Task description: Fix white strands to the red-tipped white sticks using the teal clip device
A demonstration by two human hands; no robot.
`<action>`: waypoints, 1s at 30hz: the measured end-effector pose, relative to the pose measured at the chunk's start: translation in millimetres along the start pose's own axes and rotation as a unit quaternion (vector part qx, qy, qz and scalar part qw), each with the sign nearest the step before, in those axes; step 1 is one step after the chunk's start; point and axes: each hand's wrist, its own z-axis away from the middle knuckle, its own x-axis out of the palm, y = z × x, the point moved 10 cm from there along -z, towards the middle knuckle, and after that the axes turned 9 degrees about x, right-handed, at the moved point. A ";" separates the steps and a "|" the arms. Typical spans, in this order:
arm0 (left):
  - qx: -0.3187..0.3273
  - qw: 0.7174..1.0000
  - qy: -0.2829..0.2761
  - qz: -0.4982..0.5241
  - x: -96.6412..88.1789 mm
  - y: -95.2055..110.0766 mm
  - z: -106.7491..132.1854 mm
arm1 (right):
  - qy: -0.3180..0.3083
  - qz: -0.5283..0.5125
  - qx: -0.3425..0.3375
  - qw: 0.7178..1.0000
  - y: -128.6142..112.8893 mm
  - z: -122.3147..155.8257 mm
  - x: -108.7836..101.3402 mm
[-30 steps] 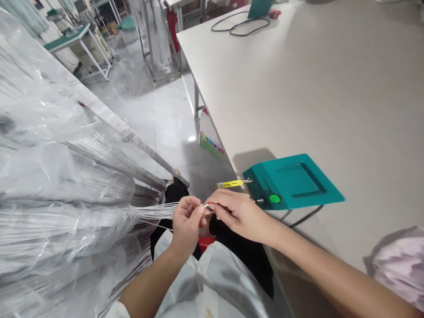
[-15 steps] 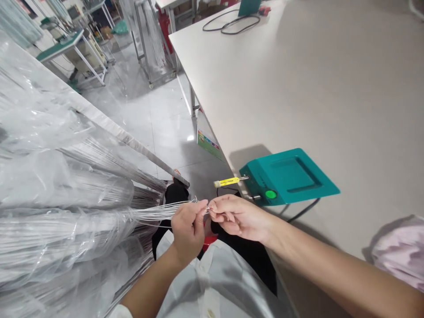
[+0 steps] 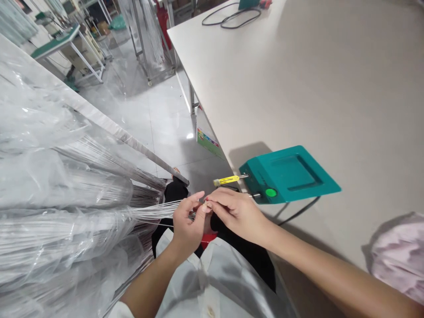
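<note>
A fan of thin white wires comes out of a plastic-wrapped bundle and runs up to my left hand. That hand is closed on wire, its forefinger stretched out and its thumb against my right fingertips. My right hand meets it there, back upward, thumb and forefinger pinched on a wire end. A tiny reddish spot shows between the fingertips; the detail is too small to make out. Beyond my right hand sits a teal device with a green button. A yellow tube-like piece is attached to one of its metal prongs.
The white table fills the right side, with a black cable at its far end and pink cloth at right. Plastic-wrapped wire bundles hang on my left below a slanted rail. A wheeled rack stands behind.
My right hand has turned over, from curled fingers showing to its back facing up, and pinches closer against the left. The left forefinger has lifted away from its thumb.
</note>
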 end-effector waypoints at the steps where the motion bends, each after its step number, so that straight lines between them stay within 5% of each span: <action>1: 0.006 1.000 -0.013 -0.006 1.5 0.3 0.2 | -0.002 0.049 -0.034 0.998 -5.4 1.0 2.0; 5: -0.004 0.998 -0.054 0.039 10.0 -4.9 0.5 | 0.013 0.245 -0.114 0.963 -14.6 7.7 9.8; 8: -0.038 0.996 -0.032 0.078 8.8 -11.4 -2.1 | 0.029 0.350 -0.142 0.925 -17.3 14.9 9.7; 13: -0.090 0.989 -0.016 0.118 12.5 -16.7 -10.7 | 0.142 0.423 -0.184 0.876 -29.2 23.7 -24.9; 21: -0.114 0.964 -0.031 0.236 34.8 -20.5 -25.5 | 0.057 0.556 -0.133 0.818 -1.9 -3.2 -24.9; 23: -0.118 0.958 -0.028 0.260 38.7 -23.4 -27.9 | 0.051 0.546 -0.127 0.827 -1.2 -8.7 -26.6; 27: -0.126 0.952 -0.012 0.279 42.2 -27.6 -30.4 | 0.047 0.435 -0.138 0.889 -6.8 -15.8 -33.0; 30: -0.119 0.956 -0.014 0.269 43.9 -26.4 -30.4 | 0.035 0.414 -0.137 0.899 -4.5 -19.7 -33.0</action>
